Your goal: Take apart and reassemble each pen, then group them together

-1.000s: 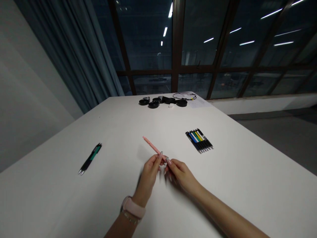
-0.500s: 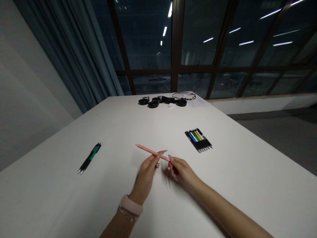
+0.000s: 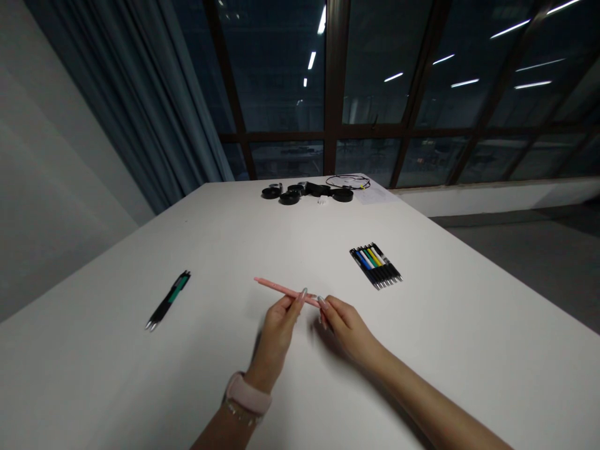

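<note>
A slim pink pen (image 3: 276, 287) is held above the table between my two hands, its far end pointing to the left. My left hand (image 3: 280, 322) pinches the barrel near its middle, thumb on top. At the right end of the pen, my right hand (image 3: 344, 322) closes its thumb and fingers on the tip, which is mostly hidden. To the right lies a neat row of several pens (image 3: 375, 266), black with blue, white, green and yellow parts. On the left, two black and green pens (image 3: 169, 300) rest side by side.
At the far end of the white table (image 3: 234, 237) are several black round objects (image 3: 289, 197), a small white piece (image 3: 323, 200), a looped black cable (image 3: 347, 181) and a paper sheet (image 3: 377, 195). Behind stand windows and a blue curtain (image 3: 173, 106).
The fingers of both hands have closed in further around the pink pen, and its left end has dipped slightly. The pens on the table have stayed in place.
</note>
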`<action>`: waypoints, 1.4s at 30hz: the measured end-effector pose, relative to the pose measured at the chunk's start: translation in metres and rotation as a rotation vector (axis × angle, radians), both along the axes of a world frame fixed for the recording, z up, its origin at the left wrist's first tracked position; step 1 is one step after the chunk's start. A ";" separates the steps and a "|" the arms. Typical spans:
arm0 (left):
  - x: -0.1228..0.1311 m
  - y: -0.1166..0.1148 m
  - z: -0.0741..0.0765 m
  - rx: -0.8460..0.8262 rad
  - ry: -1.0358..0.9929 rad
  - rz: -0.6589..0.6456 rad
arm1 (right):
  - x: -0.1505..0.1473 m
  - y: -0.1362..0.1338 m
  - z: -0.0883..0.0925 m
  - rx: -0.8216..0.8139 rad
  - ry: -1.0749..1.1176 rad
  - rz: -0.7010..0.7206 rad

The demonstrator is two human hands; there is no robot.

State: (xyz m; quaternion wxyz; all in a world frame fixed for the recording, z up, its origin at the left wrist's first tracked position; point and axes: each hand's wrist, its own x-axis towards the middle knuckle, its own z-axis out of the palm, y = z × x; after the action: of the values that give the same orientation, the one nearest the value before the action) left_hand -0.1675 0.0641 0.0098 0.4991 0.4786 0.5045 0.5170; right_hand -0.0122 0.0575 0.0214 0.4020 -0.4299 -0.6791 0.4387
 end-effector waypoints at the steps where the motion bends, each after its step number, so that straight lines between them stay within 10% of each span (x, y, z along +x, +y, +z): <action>1: 0.001 0.000 0.001 0.000 0.001 0.005 | 0.001 0.000 0.000 0.025 -0.024 0.000; 14: 0.004 -0.001 0.002 -0.046 -0.004 0.071 | 0.009 0.004 -0.005 0.337 -0.316 0.034; 30: -0.002 -0.003 0.015 0.127 -0.085 0.088 | 0.007 0.019 0.006 -0.496 0.563 -0.105; 42: -0.008 -0.004 0.014 0.255 0.062 0.069 | 0.014 0.022 0.005 -0.436 0.535 -0.268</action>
State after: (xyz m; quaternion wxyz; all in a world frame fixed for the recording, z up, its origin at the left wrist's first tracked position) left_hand -0.1758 0.0601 0.0238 0.4005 0.5361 0.4661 0.5788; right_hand 0.0017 0.0798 0.0268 0.5182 -0.4607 -0.3780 0.6135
